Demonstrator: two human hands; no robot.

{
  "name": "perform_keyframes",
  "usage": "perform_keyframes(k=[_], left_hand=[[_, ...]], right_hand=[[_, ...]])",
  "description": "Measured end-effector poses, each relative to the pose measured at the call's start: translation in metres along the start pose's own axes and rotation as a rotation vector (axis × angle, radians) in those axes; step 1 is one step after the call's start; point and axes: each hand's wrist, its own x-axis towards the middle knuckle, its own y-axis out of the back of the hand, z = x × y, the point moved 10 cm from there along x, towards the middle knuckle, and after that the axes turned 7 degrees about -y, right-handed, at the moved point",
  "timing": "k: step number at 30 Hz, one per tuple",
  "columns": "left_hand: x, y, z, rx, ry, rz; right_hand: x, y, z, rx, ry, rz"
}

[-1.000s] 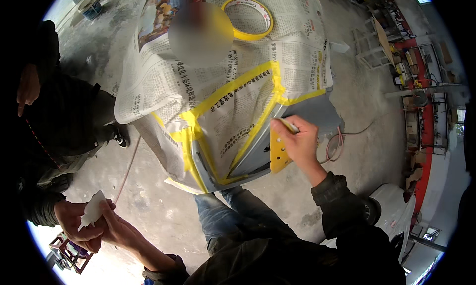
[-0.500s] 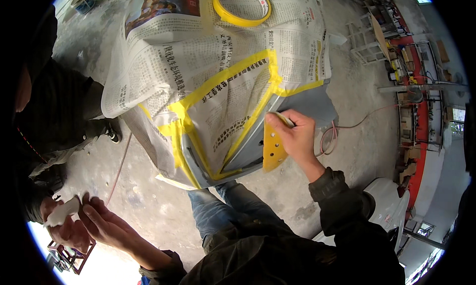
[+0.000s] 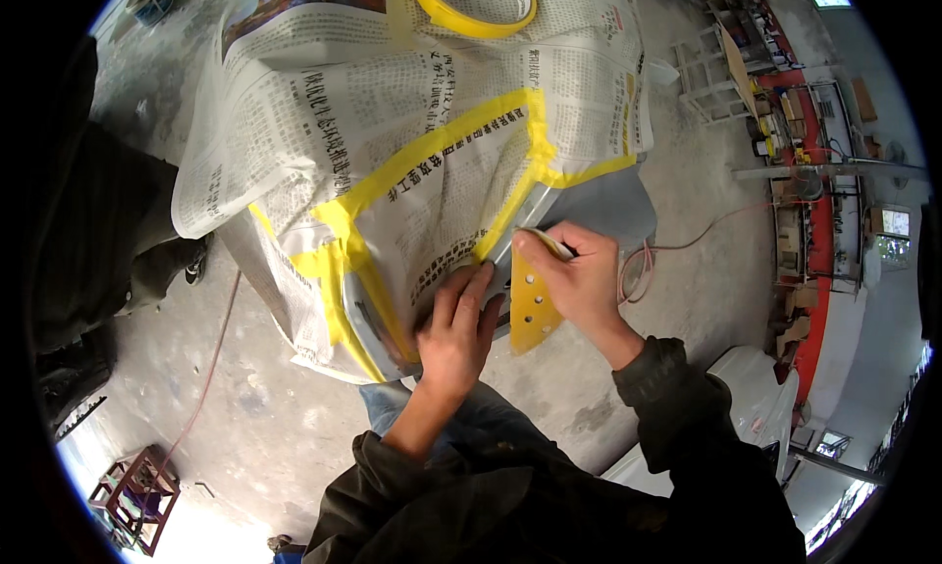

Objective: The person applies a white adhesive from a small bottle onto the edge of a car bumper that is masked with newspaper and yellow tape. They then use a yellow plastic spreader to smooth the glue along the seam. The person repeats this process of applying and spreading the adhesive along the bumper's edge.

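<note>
My right hand [image 3: 587, 279] pinches a yellow sheet of sandpaper [image 3: 533, 314] with punched holes, thumb on top. The sheet hangs over the edge of a grey body panel [image 3: 603, 209]. Beside it, my left hand [image 3: 453, 340] lies on the panel's lower part, fingers stretched over the newspaper and taped border, apparently holding nothing. Newspaper [image 3: 285, 137] covers most of the panel. Yellow masking tape [image 3: 432, 159] fixes it along the borders, leaving grey strips bare. What lies under my left fingers is hidden.
A roll of yellow tape [image 3: 478, 22] rests on the newspaper. Another person's dark-clothed legs [image 3: 128, 211] stand at the left. A pink hose [image 3: 643, 265] coils on the floor at right, near a white car [image 3: 751, 397]. A reddish-brown stool [image 3: 137, 500] stands lower left.
My left hand has moved from the lower left, beside another person's hand with a white piece, onto the panel. That other hand is out of view. My right hand still grips the sandpaper.
</note>
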Motion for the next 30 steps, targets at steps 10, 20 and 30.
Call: perform_keyframes(k=[10,20,30], left_hand=[[-0.003,-0.003,-0.005,0.125,-0.008,0.1],[0.0,-0.002,-0.006,0.033,0.005,0.121],[-0.001,-0.006,-0.008,-0.017,0.041,0.071]], right_hand=[[0.008,0.01,-0.031,-0.056,-0.021,0.301],[0.009,0.012,-0.033,-0.119,-0.063,0.37],[0.005,-0.003,-0.012,-0.148,-0.154,0.121]])
